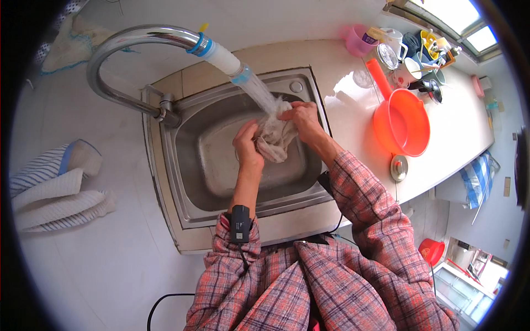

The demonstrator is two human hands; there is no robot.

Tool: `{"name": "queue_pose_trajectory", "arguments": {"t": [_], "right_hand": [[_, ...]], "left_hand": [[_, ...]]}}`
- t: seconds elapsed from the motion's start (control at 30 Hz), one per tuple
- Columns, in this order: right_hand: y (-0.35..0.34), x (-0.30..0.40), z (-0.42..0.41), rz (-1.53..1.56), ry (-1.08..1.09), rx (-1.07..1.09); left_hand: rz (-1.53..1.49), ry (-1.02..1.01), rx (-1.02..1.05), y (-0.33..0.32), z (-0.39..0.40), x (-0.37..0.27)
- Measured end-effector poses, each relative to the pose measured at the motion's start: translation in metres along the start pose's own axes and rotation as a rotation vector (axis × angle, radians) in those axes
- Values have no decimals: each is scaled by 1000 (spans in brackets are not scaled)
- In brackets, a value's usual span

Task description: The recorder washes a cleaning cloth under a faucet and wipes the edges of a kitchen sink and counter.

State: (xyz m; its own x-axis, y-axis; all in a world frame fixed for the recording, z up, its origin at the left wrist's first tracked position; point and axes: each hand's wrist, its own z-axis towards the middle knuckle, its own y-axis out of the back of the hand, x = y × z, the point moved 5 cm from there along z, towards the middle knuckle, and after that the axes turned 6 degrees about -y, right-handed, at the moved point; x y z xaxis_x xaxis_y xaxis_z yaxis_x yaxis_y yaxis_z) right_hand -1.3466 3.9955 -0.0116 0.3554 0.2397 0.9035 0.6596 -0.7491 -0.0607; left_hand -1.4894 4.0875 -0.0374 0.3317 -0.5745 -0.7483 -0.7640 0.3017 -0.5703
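Observation:
A wet, greyish-white cloth (pixel 275 142) is stretched between my two hands above the basin of a stainless steel sink (pixel 219 165). My left hand (pixel 248 147) grips its left side. With thumb and fingers, my right hand (pixel 304 120) pinches its upper right edge. Water pours from the white and blue nozzle (pixel 225 60) of a curved chrome faucet (pixel 145 33) onto the cloth's top. Folds of the cloth hide some of my fingertips.
Right of the sink, an orange-red plastic dipper (pixel 401 122) stands on the tiled counter (pixel 352 105), with a metal sink plug (pixel 398 167) nearby. Behind are a pink cup (pixel 358 43), white mugs (pixel 408 70) and a glass lid (pixel 388 56). Striped towels (pixel 62 178) hang at the left wall.

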Motion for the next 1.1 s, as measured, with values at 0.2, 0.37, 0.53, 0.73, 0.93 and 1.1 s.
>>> {"name": "queue_pose_trajectory", "arguments": {"t": [0.2, 0.37, 0.53, 0.73, 0.93, 1.1], "right_hand": [[-7, 20, -10, 291, 77, -92], [-40, 21, -46, -122, 71, 140], [-46, 44, -77, -453, 472, -36], [-34, 32, -43, -686, 703, -157], [-25, 2, -3, -316, 322, -235], [-24, -8, -7, -182, 131, -277]], "left_hand": [[61, 393, -160, -7, -37, 18], [-255, 230, 100, -37, -16, -6], [-12, -25, 380, -32, -19, -3], [-32, 85, 132, -47, 9, 11], [-47, 1, -92, -25, 23, 16], [-191, -56, -155, -24, 15, 5]]}}
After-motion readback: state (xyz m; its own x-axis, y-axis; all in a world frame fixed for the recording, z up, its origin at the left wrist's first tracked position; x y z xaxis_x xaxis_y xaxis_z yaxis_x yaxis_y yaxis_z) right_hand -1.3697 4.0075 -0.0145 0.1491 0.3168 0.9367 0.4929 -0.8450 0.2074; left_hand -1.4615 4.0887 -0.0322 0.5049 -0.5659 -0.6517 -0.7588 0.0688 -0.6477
